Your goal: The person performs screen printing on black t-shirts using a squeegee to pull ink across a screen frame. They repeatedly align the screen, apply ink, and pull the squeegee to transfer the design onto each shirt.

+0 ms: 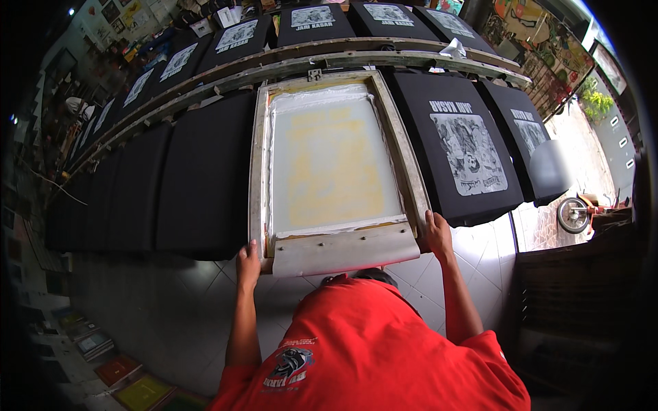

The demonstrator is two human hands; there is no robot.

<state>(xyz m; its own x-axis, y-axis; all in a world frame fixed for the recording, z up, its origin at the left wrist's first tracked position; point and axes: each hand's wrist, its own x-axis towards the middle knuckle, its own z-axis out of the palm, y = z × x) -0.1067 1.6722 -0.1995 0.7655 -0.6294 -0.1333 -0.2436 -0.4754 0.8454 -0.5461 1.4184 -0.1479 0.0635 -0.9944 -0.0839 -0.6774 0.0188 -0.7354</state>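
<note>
I hold a wooden screen-printing frame (257, 171) with a pale, yellow-stained mesh (332, 161); it lies flat on a long table in a row of black T-shirts. My left hand (248, 264) grips its near left corner and my right hand (437, 233) grips its near right corner. A flat grey board (343, 250) runs across the frame's near end between my hands. Left of the frame lies a plain black shirt (205, 178). To the right, a black shirt (469, 154) carries a grey-white print.
A second row of printed black shirts (312, 20) lies beyond a curved wooden rail (205, 79). White tiled floor (171, 308) is below me, with stacked flat items (120, 370) at lower left. A motorbike wheel (572, 214) and green plants (596, 103) are at right.
</note>
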